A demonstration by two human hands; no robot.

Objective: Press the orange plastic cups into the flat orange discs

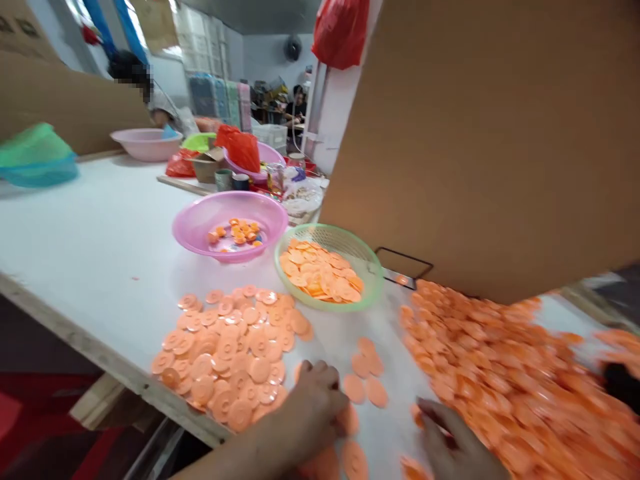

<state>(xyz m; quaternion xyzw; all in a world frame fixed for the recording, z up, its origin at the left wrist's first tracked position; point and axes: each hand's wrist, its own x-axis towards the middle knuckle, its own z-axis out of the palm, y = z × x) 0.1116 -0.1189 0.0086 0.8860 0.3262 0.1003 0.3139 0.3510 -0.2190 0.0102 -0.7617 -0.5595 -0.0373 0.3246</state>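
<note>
My left hand is closed, its fingers curled down over the tabletop beside a spread of flat round orange plastic discs. Its fingertips are hidden, so what they grip cannot be made out. An orange disc edge peeks out left of the fingers, and more discs lie under and beside the wrist. At the lower right, my right hand has its fingertips on a single orange disc, pinched at the edge. A few loose discs rest between the two hands.
A large heap of orange pieces covers the right side, against a cardboard panel. A green basket holds discs; a pink basin holds small orange pieces. A black-framed object lies beside the heap. A person sits across the table.
</note>
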